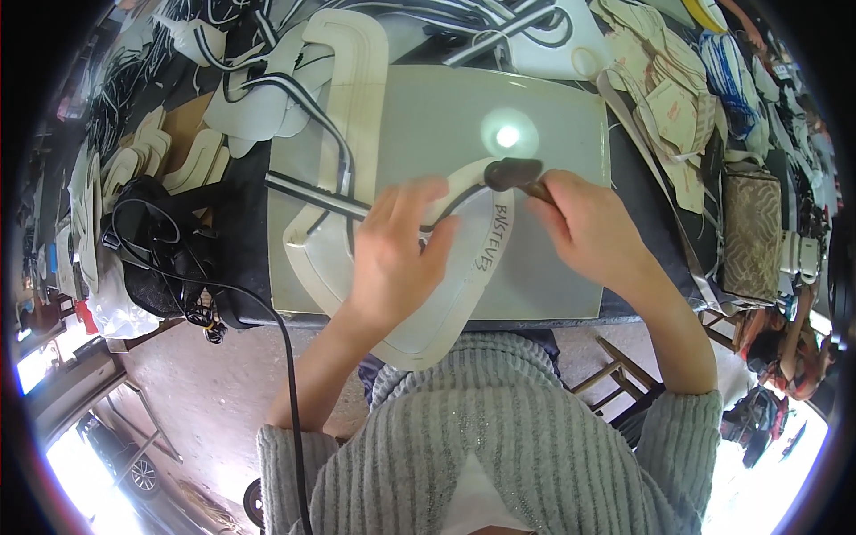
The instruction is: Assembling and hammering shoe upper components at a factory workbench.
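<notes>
Fingers of the left hand (397,245) press flat and spread on a white curved pattern piece (446,294) with handwriting, lying on the grey board (553,276) on the desk. The right hand (588,227) grips a dark-headed hammer (513,172) touching the piece's upper curve.

Cream curved template (464,267) flat, dark-headed tool (513,174) touching

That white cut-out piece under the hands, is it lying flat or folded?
Flat: the white piece lies spread on the grey board, left hand pressing it.
</notes>
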